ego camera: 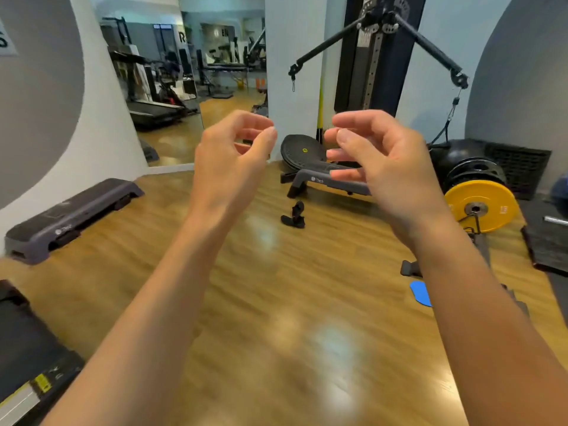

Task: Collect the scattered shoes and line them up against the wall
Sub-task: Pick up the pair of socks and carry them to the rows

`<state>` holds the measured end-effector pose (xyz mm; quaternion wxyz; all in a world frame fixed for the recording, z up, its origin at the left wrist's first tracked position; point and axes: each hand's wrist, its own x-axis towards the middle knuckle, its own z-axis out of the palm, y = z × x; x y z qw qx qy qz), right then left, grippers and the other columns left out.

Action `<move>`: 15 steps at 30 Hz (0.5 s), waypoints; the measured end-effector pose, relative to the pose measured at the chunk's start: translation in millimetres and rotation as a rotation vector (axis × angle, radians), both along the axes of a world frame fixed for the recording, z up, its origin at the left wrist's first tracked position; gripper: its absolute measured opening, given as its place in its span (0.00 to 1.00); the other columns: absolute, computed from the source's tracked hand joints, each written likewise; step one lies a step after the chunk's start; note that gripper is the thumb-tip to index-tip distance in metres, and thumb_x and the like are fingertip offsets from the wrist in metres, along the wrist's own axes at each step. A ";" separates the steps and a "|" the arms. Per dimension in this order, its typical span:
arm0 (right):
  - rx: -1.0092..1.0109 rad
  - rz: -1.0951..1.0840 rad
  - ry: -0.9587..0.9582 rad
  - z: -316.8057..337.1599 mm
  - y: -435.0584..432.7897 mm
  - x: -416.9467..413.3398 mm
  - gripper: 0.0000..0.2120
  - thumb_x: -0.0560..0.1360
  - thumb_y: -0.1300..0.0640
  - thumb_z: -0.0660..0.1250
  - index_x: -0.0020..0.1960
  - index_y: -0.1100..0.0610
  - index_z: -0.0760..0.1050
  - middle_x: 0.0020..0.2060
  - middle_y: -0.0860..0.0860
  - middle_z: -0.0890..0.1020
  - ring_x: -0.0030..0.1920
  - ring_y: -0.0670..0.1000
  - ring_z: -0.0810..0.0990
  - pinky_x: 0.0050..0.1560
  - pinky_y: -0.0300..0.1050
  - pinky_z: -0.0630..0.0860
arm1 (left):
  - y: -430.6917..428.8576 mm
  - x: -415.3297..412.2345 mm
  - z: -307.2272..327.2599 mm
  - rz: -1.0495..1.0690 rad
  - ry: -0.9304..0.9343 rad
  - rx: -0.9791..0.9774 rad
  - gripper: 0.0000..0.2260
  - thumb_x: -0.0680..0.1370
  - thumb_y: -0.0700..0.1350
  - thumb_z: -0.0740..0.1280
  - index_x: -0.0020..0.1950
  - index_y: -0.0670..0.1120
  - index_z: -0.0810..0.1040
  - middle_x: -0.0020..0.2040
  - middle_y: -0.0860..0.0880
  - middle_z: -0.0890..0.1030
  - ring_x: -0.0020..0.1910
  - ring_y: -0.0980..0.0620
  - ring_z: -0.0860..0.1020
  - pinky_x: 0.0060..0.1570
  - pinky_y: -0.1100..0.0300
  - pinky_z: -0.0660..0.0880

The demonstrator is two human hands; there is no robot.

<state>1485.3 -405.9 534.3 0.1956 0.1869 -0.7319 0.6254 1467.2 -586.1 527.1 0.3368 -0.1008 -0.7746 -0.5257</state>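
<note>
- Most of the view is wooden floor (pixel 276 302), running to the white wall (pixel 295 72) where the shoes probably belong.
- One grey step platform (pixel 307 176) sits near that wall, with a yellow weight plate (pixel 481 207) to its right.
- Left hand (pixel 233 149) and right hand (pixel 378 155) hang raised, fingers loosely curled, grasping nothing; likely readying to reach, since the shoes lie well apart from them.
- Two black shoes (pixel 293 215) lie together on the floor just before the platform. The nearer one's long axis runs across the view; the other tilts up toward the platform. Toe direction is too blurred to tell.
</note>
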 end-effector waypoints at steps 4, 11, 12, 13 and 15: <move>0.048 -0.008 -0.018 -15.4 20.3 -112.1 0.09 0.78 0.56 0.64 0.57 0.51 0.77 0.51 0.48 0.83 0.48 0.46 0.83 0.43 0.43 0.81 | 17.4 -119.2 -13.6 -0.025 -0.035 0.010 0.07 0.77 0.49 0.66 0.50 0.51 0.81 0.43 0.58 0.81 0.43 0.59 0.79 0.46 0.55 0.79; 0.061 -0.100 -0.079 -26.4 83.2 -290.3 0.09 0.79 0.56 0.64 0.59 0.51 0.76 0.53 0.48 0.82 0.49 0.44 0.82 0.43 0.40 0.81 | 80.2 -317.4 -32.0 -0.090 -0.131 0.020 0.06 0.76 0.50 0.66 0.49 0.54 0.81 0.44 0.57 0.82 0.47 0.57 0.80 0.50 0.49 0.79; 0.056 -0.111 -0.089 -30.7 93.2 -316.5 0.10 0.79 0.56 0.64 0.59 0.51 0.76 0.53 0.49 0.82 0.49 0.44 0.82 0.42 0.39 0.81 | 88.3 -343.9 -37.0 -0.093 -0.143 0.015 0.06 0.76 0.51 0.65 0.49 0.54 0.81 0.44 0.57 0.82 0.47 0.57 0.80 0.50 0.50 0.80; 0.052 -0.115 -0.097 -35.7 101.8 -344.5 0.10 0.79 0.57 0.64 0.59 0.52 0.76 0.53 0.49 0.82 0.49 0.45 0.82 0.42 0.40 0.81 | 95.5 -371.6 -42.4 -0.095 -0.153 0.011 0.05 0.76 0.51 0.66 0.49 0.55 0.81 0.45 0.57 0.82 0.47 0.57 0.80 0.50 0.50 0.80; 0.058 -0.096 -0.116 -47.0 114.1 -401.2 0.10 0.79 0.57 0.64 0.59 0.52 0.76 0.52 0.49 0.82 0.49 0.45 0.82 0.42 0.40 0.81 | 105.9 -424.9 -55.6 -0.085 -0.180 0.010 0.05 0.75 0.52 0.66 0.48 0.56 0.81 0.45 0.56 0.82 0.46 0.57 0.80 0.50 0.50 0.80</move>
